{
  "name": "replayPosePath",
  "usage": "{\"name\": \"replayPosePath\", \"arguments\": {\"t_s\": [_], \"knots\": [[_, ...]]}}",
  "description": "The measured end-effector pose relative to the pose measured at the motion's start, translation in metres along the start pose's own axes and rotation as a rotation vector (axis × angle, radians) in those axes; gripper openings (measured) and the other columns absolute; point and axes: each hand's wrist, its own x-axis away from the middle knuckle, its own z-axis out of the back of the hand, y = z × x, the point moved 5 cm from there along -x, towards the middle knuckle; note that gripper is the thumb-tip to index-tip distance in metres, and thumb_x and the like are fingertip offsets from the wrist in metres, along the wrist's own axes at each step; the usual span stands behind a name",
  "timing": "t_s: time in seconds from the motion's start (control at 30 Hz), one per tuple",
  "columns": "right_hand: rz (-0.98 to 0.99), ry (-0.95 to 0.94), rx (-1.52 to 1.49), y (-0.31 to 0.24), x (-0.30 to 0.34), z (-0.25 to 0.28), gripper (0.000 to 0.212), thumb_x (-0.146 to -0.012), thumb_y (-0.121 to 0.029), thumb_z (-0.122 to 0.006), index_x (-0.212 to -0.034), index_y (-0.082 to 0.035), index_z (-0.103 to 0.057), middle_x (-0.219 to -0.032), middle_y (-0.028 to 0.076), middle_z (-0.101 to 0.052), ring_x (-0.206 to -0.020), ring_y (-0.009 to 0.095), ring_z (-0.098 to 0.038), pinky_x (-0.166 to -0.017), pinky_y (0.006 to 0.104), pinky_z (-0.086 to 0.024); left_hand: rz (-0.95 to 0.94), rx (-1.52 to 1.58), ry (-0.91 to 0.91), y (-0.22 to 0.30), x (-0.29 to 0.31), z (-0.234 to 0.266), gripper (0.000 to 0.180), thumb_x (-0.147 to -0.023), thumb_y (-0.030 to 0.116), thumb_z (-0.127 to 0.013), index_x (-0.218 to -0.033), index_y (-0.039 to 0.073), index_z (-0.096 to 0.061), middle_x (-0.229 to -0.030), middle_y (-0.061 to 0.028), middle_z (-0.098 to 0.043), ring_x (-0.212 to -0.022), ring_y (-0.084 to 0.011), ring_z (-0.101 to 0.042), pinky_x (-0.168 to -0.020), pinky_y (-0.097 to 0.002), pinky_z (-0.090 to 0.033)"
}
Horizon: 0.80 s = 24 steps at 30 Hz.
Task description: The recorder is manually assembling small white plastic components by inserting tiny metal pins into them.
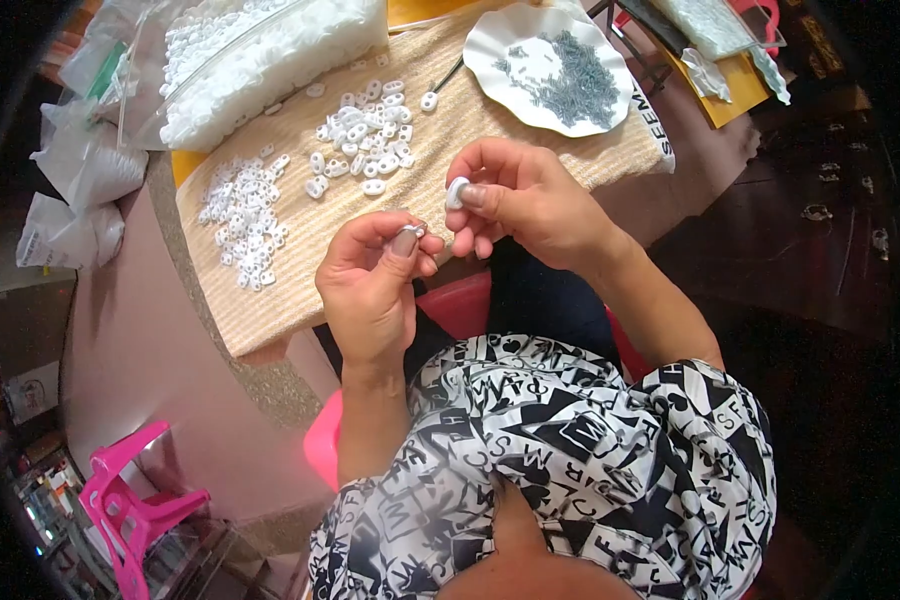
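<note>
My right hand [525, 205] pinches a white oval plastic piece [457, 193] between thumb and fingers. Just left of it, my left hand [375, 275] has its thumb and forefinger pressed together on a small white piece [417, 230], mostly covered by the fingertips. Both hands are above the near edge of the cloth-covered table, a short gap between them. Beyond them lies a loose pile of white oval pieces with two holes [365, 130]. To the left is a pile of smaller white pieces [245, 220].
A clear bin [270, 85] heaped with white pieces stands at the back left. At the back right, a wavy white plate [490, 60] holds many small dark grey pins. Plastic bags [90, 170] hang at the left. A pink stool [130, 505] lies on the floor, lower left.
</note>
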Motion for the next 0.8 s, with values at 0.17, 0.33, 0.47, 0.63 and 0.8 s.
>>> {"name": "replayPosePath", "arguments": {"t_s": [0.17,0.33,0.47,0.63,0.8], "knots": [[0.070,0.052,0.074,-0.0016,-0.0005,0.0017,0.015,-0.083,-0.007,-0.053,-0.096,0.001,-0.054,-0.071,0.002,-0.055,-0.059,0.007,-0.054,-0.052,0.0181,-0.044,-0.012,-0.025,-0.033,-0.0064,-0.0008,0.0025,0.013,-0.080,0.002,-0.058,-0.092,-0.005,-0.054,-0.076,-0.0118,-0.059,-0.067,-0.0171,-0.059,-0.054,-0.0226,-0.047],[0.087,0.118,0.077,-0.0028,-0.0001,0.0045,0.016,-0.082,-0.003,-0.053,-0.096,0.003,-0.056,-0.068,0.002,-0.054,-0.057,0.006,-0.052,-0.051,0.0182,-0.042,0.039,-0.006,0.011,-0.0039,-0.0019,-0.0002,0.013,-0.080,0.002,-0.058,-0.092,-0.004,-0.054,-0.076,-0.0127,-0.060,-0.067,-0.0173,-0.059,-0.053,-0.0215,-0.048],[0.102,0.126,0.137,-0.0048,-0.0002,0.0023,0.014,-0.081,-0.004,-0.054,-0.093,0.003,-0.056,-0.068,0.002,-0.055,-0.056,0.006,-0.052,-0.051,0.0185,-0.043,0.061,0.075,0.035,-0.0016,-0.0038,0.0029,0.011,-0.079,0.000,-0.058,-0.090,-0.004,-0.056,-0.080,-0.0131,-0.060,-0.070,-0.0180,-0.060,-0.057,-0.0224,-0.049],[0.081,0.069,0.161,-0.0005,0.0002,0.0016,0.012,-0.082,-0.007,-0.055,-0.090,0.002,-0.057,-0.069,0.001,-0.056,-0.059,0.006,-0.053,-0.051,0.0183,-0.043,0.075,0.095,0.015,-0.0055,-0.0044,0.0072,0.008,-0.079,-0.002,-0.057,-0.087,-0.003,-0.056,-0.084,-0.0125,-0.059,-0.071,-0.0186,-0.060,-0.058,-0.0238,-0.049],[0.033,0.106,0.180,0.0007,0.0023,0.0015,0.012,-0.083,-0.010,-0.055,-0.090,-0.001,-0.057,-0.070,0.001,-0.057,-0.062,0.005,-0.054,-0.051,0.0176,-0.043,0.070,0.069,0.028,-0.0084,-0.0011,0.0016,0.010,-0.077,-0.003,-0.059,-0.087,-0.002,-0.056,-0.080,-0.0106,-0.059,-0.067,-0.0167,-0.058,-0.054,-0.0223,-0.046]]}}
